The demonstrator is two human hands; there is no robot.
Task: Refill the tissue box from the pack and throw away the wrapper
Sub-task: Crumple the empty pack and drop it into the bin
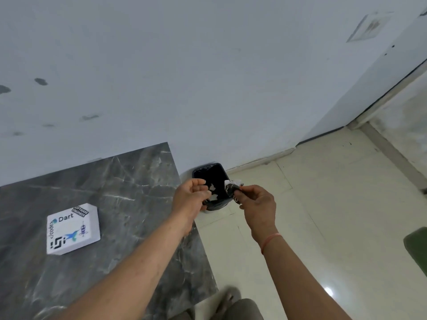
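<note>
Both hands are held out over a black bin [203, 173] that stands on the floor against the wall. My right hand [257, 202] pinches a crumpled black-and-white wrapper [231, 189] above the bin's opening. My left hand [188, 197] has its fingers curled on what looks like another edge of the same wrapper [213, 192]. The white tissue box [72, 229], covered in stickers, lies on the dark marble table [129, 204] to the left, away from both hands.
The table's right edge runs close beside the bin. Pale floor tiles [312, 215] spread to the right. A green object [417, 245] sits at the right edge. My foot and knee [233, 303] show at the bottom. The wall is grey-white.
</note>
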